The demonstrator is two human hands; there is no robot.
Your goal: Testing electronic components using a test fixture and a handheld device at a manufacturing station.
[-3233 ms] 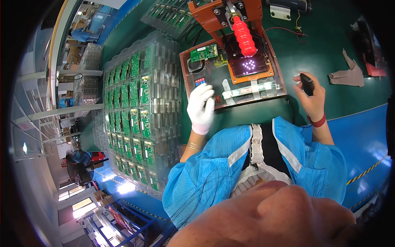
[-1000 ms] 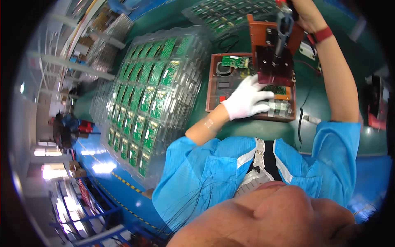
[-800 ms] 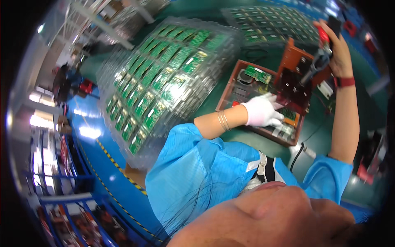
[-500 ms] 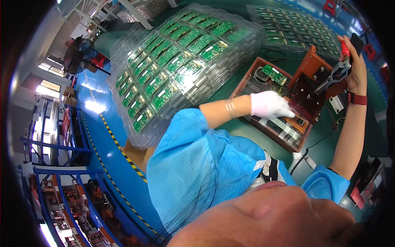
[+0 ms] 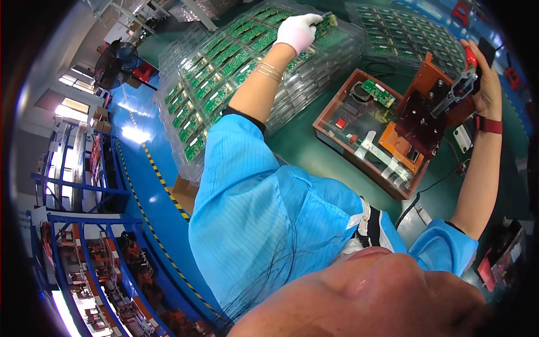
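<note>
My left hand [image 5: 296, 33], in a white glove, is over the far right corner of a stack of clear plastic trays [image 5: 314, 84]. Its fingertips are closed on a green circuit board [image 5: 327, 23], which is tilted at the tray's edge. Bare, with a dark red band at the wrist, my right hand [image 5: 487, 84] is wrapped around the red handle [image 5: 470, 56] of a metal toggle clamp [image 5: 461, 90]. The clamp belongs to a test fixture [image 5: 337, 135], a brown-edged box with a clear top and an orange nest [image 5: 400, 147]. Another green board [image 5: 377, 92] lies on the fixture's far side.
More green boards sit in another tray stack [image 5: 404, 33] at the back right. A black cable [image 5: 432, 195] runs across the green table [image 5: 297, 146]. To the left are a floor fan [image 5: 115, 63], blue shelving [image 5: 84, 219] and a blue floor with striped tape.
My left hand has moved from the fixture's orange nest up and left to the tray stack, and now holds a board there. My right hand stays on the clamp handle.
</note>
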